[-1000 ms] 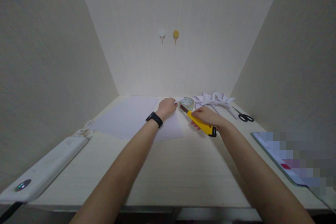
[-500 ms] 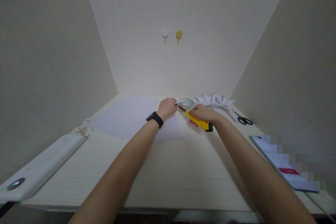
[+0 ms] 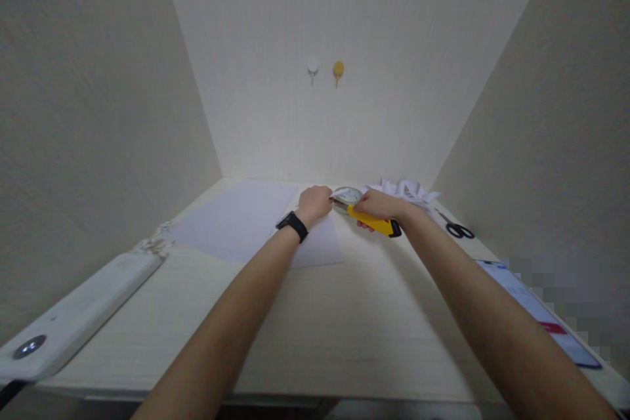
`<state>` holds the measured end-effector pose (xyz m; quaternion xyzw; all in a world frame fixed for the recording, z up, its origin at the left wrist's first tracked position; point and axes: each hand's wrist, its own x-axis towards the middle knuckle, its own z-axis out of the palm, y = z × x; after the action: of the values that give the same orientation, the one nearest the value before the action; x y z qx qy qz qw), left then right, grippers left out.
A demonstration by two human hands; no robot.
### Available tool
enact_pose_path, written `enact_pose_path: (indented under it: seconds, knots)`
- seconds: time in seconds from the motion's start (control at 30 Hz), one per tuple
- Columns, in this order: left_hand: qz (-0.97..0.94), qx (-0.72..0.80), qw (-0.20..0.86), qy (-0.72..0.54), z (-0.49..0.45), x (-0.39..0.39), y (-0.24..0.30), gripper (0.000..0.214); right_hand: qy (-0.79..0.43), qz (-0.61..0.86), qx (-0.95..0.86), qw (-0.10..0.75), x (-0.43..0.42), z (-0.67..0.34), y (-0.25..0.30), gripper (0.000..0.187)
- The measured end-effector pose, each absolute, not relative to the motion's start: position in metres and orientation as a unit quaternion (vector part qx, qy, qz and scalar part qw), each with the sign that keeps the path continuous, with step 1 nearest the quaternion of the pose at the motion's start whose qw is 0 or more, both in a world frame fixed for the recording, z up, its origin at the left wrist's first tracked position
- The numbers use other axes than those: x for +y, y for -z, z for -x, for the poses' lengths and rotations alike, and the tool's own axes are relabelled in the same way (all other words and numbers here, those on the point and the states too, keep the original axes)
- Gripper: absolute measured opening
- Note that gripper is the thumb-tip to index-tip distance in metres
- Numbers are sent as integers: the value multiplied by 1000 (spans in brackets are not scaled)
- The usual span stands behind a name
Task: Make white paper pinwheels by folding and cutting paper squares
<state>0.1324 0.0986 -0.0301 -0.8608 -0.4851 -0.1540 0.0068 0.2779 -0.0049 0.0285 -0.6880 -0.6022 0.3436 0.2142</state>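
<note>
My right hand (image 3: 381,205) is wrapped round a yellow utility knife (image 3: 375,224) with a black end; its blade end points left toward a roll of clear tape (image 3: 347,195) standing on the desk. My left hand (image 3: 315,201), a black band on its wrist, is closed in a pinch on the loose white end of the tape right beside the roll. The two hands almost meet at the roll. A large white paper sheet (image 3: 241,220) lies flat under and to the left of my left hand.
Folded white paper pieces (image 3: 408,189) lie behind the roll. Black scissors (image 3: 457,229) rest at the right, a phone (image 3: 536,312) nearer on the right edge. A white device (image 3: 73,318) lies at the near left. Two wall hooks (image 3: 325,69) hang on the back panel.
My right hand has moved the knife left and farther back, closer to the tape roll and my left hand. My left hand has stayed pinched at the tape end.
</note>
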Motion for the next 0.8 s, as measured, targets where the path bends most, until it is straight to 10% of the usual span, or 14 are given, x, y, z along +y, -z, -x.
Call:
enact_pose_path:
  seconds: [0.43,0.8]
  knots:
    - [828,-527,-71,178,-132,109,33,31,-160,738,-536,378,31,-285,23,30]
    - [811,-538,-105,203,-128,116,35,27,-47,767,-568,295,46,-284,36,25]
